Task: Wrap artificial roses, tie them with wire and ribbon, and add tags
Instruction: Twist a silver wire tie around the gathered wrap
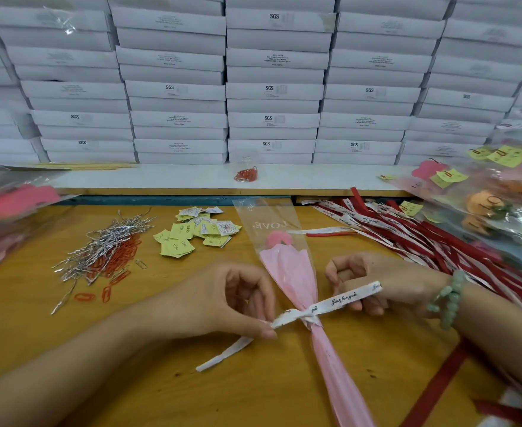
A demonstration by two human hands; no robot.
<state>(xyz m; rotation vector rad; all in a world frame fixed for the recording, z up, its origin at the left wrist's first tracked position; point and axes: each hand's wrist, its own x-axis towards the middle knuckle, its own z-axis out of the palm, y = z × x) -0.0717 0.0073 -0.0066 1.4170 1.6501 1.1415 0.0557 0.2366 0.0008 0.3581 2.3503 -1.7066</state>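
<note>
Two hands hold a white ribbon (341,299) tied round one wrapped rose (289,268).
The rose, in pink paper and a clear sleeve, lies on the tabletop (148,359) at lower centre of the frame, with the ribbon knotted at its neck. The left hand (222,300) pinches one ribbon end between thumb and fingertips; the right hand (389,282), fingers curled, holds the other end. Silver wires (105,245) and yellow tags (188,235) lie centre left, red ribbons (423,238) at right.
</note>
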